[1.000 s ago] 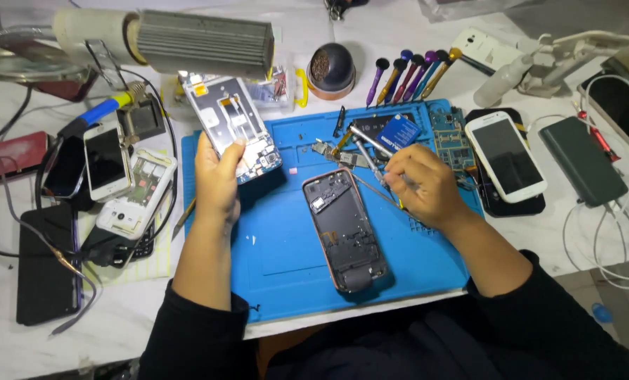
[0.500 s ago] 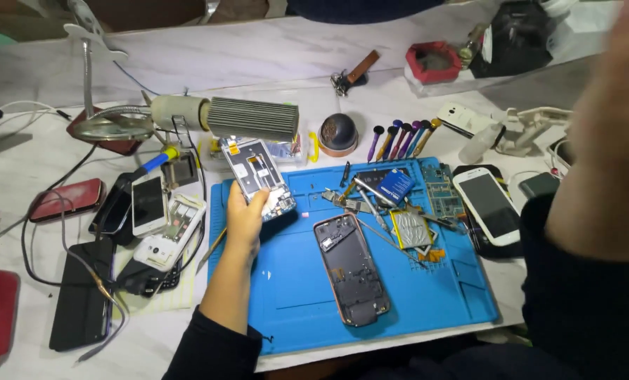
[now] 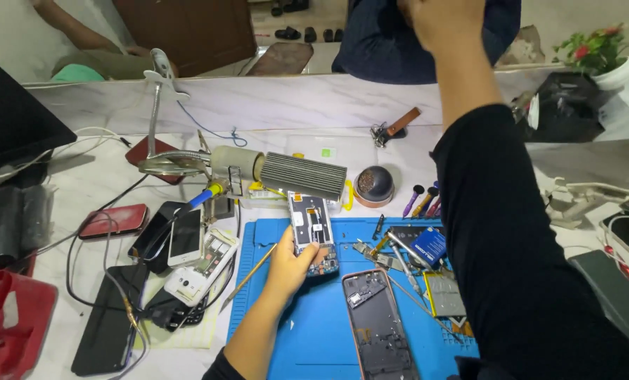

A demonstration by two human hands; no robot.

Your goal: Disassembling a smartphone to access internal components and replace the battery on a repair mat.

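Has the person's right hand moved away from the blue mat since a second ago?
Yes. The right hand has lifted off the blue mat, where it rested among the tools, and is now raised high above it near the frame's top.

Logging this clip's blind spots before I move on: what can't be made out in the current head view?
- Right hand: raised at the top edge, partly cut off; whether it holds anything cannot be told.
- Tools on the blue mat: the dark right sleeve covers the right part.
- Opened phone body: lower end cut by the bottom edge.
- Phone frame in the left hand: its lower corner is behind the fingers; small parts too fine to identify.
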